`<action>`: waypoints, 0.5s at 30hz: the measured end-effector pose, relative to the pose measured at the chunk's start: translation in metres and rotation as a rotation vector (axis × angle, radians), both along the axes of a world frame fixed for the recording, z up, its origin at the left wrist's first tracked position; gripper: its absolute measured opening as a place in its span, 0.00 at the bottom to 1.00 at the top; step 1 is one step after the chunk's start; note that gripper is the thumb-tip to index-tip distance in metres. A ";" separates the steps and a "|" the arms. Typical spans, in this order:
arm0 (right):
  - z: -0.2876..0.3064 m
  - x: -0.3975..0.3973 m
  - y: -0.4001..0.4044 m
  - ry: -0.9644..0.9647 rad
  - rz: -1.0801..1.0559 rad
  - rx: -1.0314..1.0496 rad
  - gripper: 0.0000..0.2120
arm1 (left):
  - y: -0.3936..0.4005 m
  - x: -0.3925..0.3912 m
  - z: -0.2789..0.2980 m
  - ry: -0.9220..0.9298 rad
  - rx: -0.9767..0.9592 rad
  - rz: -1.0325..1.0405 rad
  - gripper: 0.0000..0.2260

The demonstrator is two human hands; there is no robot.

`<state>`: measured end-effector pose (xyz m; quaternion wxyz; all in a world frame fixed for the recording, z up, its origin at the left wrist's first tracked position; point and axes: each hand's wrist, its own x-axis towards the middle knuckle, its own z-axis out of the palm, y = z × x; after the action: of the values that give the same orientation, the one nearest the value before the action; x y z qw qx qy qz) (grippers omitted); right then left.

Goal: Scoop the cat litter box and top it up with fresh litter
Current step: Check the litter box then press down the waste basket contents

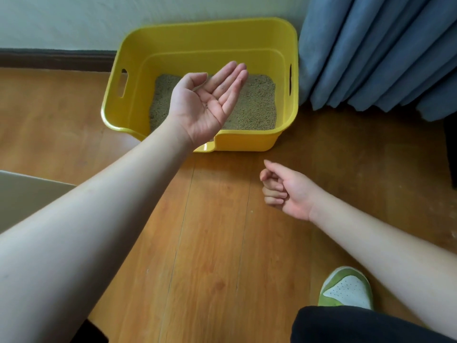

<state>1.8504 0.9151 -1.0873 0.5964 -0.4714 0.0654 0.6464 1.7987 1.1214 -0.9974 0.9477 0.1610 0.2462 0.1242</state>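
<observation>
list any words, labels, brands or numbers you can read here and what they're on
None: no readable text shows in this view.
Yellow litter box: plain walls, no label or brand showing.
Green shoe: only a dotted pattern, no logo or lettering visible.
Blue curtain: plain fabric, no print.
Both hands hold nothing with writing on it.

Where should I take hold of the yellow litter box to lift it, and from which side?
Probably by the two slot handles cut high into the short end walls of the yellow litter box: the left slot and the right slot. Bring one hand in from each outer end and hook the fingers through. The slots lie opposite each other near the rim, so the litter should stay level.
</observation>
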 end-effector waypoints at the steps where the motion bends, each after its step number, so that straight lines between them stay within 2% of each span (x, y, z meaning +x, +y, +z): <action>1: 0.001 0.000 0.004 -0.025 0.036 -0.011 0.18 | 0.004 -0.002 0.001 0.004 0.002 0.001 0.19; 6: -0.004 -0.001 0.029 -0.099 0.160 -0.026 0.14 | 0.024 -0.017 0.009 -0.045 -0.058 -0.012 0.19; 11: -0.041 -0.019 0.067 -0.232 0.265 -0.073 0.07 | 0.045 -0.042 0.003 -0.105 -0.104 0.054 0.19; 15: -0.074 -0.028 0.095 -0.512 0.398 -0.098 0.06 | 0.059 -0.074 0.000 -0.096 -0.100 0.180 0.18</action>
<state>1.8226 1.0096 -1.1615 0.4322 -0.6503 -0.1488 0.6068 1.7249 1.1808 -0.9972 0.9501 0.0847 0.2199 0.2042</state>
